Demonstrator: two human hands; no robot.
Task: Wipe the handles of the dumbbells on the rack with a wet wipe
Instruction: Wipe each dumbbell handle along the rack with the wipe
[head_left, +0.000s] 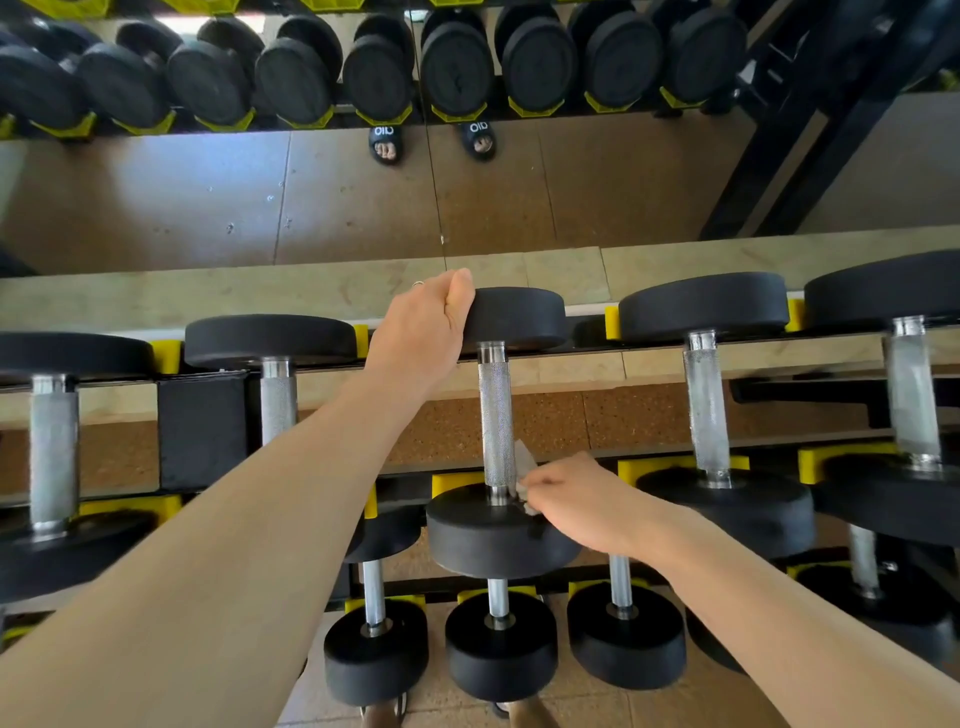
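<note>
We have the wet wipe (523, 474) bunched in our right hand (576, 501), fingers pinched round it, pressed to the near end of the knurled handle (496, 415) of the middle dumbbell, just above its near head (498, 535). Our left hand (421, 332) curls over the rim of that dumbbell's far head (519, 317), steadying it on the top tier of the rack (202, 431).

We judge this handle is mid-wipe, at its near end. The next move calls for drawing the wipe up the handle toward the far head, wrapping round the bar to reach its underside, while the left hand keeps the dumbbell from rolling in its yellow cradles (683, 465).

To the right of this handle stands the next dumbbell's handle (705, 410), well apart, and to the left another handle (278, 400), partly behind our left forearm; open gaps lie on both sides. Below, smaller dumbbells (498, 649) sit on the lower tier. Beyond the far head runs a mirror (208, 197).
</note>
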